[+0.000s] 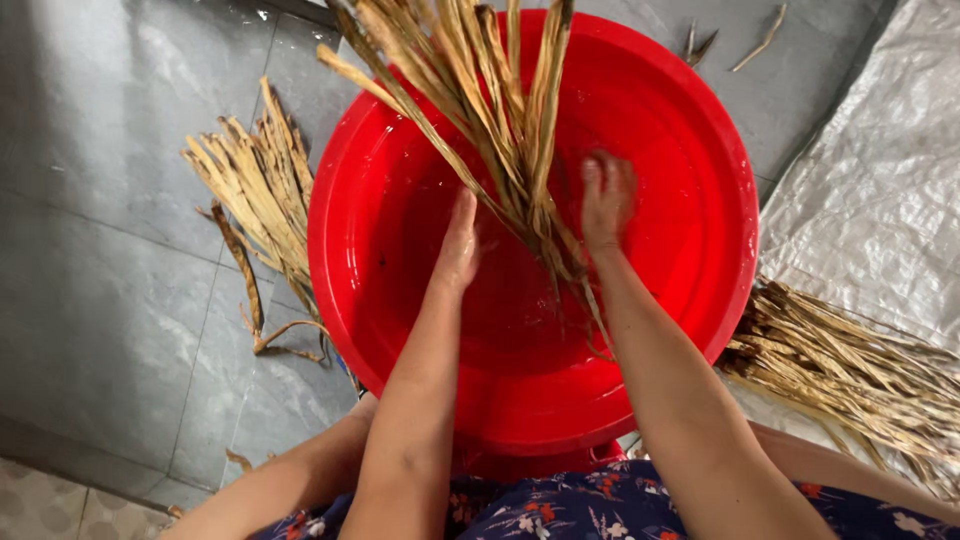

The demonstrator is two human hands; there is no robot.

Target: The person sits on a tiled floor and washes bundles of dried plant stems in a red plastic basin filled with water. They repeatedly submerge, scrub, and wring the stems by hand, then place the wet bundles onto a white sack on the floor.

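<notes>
The person sat over a large round red plastic basin [690, 250] that stood on a grey tiled floor [100, 200]. Both forearms reached down into it. The left hand [458, 245] lay with its fingers stretched out flat against the side of a bundle of long dried leaf strips [500, 110], not closed around it. The right hand [606, 198] rested on the other side of the same bundle, fingers bent slightly and loosely spread; whether it pinched any strip could not be told. The bundle stood slanted in the basin between the two hands, its lower ends down on the wet bottom and its upper ends fanning out past the far rim.

A second heap of dried strips [255, 185] lay on the floor just left of the basin. A darker, wet-looking pile [850, 375] lay at the right on a grey woven plastic sheet [880, 180], touching the basin's edge. A dark floral garment [590, 505] covered the person's lap.
</notes>
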